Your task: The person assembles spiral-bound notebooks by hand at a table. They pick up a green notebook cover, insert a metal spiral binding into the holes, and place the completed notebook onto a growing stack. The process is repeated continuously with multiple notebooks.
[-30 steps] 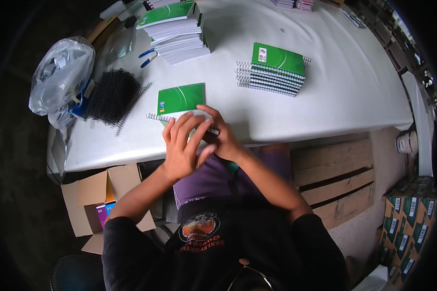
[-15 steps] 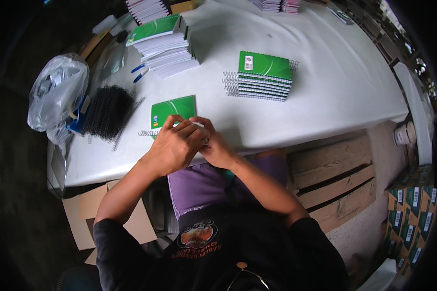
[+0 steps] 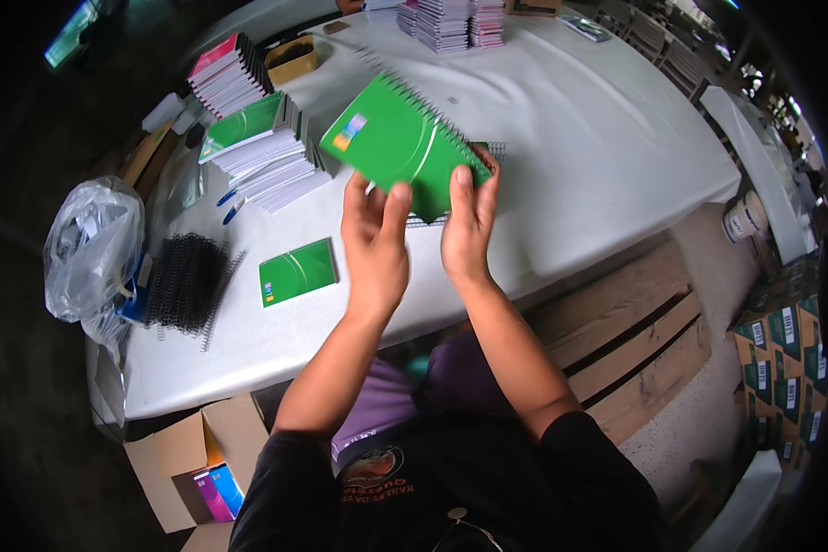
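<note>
Both my hands hold up a green spiral notebook [image 3: 386, 138], tilted above the table. My left hand [image 3: 374, 244] grips its lower edge, thumb in front and fingers partly behind. My right hand [image 3: 470, 225] pinches the lower right corner beside the coil. A dark spiral coil [image 3: 437, 112] runs along the upper right edge, and its loose end sticks out past the far corner. Behind the held notebook, a stack of notebooks is mostly hidden; only coil ends [image 3: 498, 148] and a bit of its lower edge show. Another green notebook [image 3: 297, 273] lies flat, left of my left hand, with no coil visible on it.
Black spiral coils [image 3: 191, 281] lie piled at the left beside a clear plastic bag [image 3: 92, 244]. Behind them are pens [image 3: 234, 212], a tall stack of green-covered notebooks [image 3: 271, 166] and more stacks [image 3: 443, 23]. An opened carton [image 3: 179, 451] stands below the table's left front edge.
My hands, earlier close together near the table's front edge, have moved up and apart with a spiral notebook between them. The view has shifted, and the flat notebook now shows fully.
</note>
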Available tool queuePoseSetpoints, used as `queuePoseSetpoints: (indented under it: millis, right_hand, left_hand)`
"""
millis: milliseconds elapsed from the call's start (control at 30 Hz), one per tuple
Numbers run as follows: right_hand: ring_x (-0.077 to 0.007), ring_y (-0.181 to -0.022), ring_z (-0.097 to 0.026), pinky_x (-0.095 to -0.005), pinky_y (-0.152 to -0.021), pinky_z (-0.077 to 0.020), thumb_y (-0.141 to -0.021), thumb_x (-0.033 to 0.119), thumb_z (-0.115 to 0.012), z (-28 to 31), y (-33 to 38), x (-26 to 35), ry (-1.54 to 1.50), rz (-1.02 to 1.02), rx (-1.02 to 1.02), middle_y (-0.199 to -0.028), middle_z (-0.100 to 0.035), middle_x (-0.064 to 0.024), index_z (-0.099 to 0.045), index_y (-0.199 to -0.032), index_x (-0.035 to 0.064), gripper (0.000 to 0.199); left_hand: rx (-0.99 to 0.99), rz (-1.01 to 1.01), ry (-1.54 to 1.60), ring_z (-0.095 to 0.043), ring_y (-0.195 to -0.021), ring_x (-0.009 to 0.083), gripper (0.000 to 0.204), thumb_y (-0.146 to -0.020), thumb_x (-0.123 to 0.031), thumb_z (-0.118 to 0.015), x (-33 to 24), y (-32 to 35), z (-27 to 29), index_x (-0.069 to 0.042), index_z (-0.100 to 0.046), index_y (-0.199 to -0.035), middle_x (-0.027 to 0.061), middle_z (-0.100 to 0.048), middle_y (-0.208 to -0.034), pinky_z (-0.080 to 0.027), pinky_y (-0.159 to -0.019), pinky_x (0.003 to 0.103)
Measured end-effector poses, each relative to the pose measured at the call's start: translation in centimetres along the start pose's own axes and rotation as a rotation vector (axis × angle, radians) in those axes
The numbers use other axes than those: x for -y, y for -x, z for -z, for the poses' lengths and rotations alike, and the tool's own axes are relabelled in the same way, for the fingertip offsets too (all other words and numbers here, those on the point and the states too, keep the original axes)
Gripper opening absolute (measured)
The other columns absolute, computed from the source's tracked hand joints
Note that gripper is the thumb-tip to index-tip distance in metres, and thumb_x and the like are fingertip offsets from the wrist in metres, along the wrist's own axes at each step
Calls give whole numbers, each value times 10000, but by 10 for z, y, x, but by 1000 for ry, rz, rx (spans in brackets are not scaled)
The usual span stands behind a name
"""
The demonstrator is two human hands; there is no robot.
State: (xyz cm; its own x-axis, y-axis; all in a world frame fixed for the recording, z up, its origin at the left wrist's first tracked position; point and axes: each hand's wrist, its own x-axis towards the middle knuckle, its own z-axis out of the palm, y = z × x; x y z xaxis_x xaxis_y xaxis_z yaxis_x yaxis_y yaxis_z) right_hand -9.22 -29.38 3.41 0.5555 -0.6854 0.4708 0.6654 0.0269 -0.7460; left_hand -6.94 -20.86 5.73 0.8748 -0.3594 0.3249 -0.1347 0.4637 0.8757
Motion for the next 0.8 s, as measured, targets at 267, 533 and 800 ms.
queuePoseSetpoints:
  millis: [267, 533, 800]
  right_hand:
    - [-336, -1190, -430, -373, -969, -352, -961, 366, -304, 77, -37, -59, 514, 94, -219, -1248, -474, -225, -406, -1271, -35, 517]
    - [-217, -802, -561, -325, -713, -458, -779, 90, -666, 82, -40, -81, 784, 461, -346, -894, -594, -69, -608, -825, 21, 101]
    - [-148, -749, -494, -269, -681, -420, -865, 84, -537, 62, 10, -42, 579, 427, -248, -829, -541, -66, -554, -949, -8, 126]
  left_hand:
    - [297, -844, -1171, -548, -923, 261, 177, -754, -160, -661, 78, -58, 5, -97, -657, -919, 86, -613, -952, -432, -778, 352]
    - [-152, -381, -738, -508, -769, 242, 142, -776, -92, -674, 100, -61, 23, -21, -570, -841, 80, -542, -810, -434, -684, 336]
    - [319, 61, -1706, -352, -1232, 357, 671, -827, -549, -487, 1, -23, 177, -16, -458, -1235, 191, -462, -1261, -240, -1033, 453]
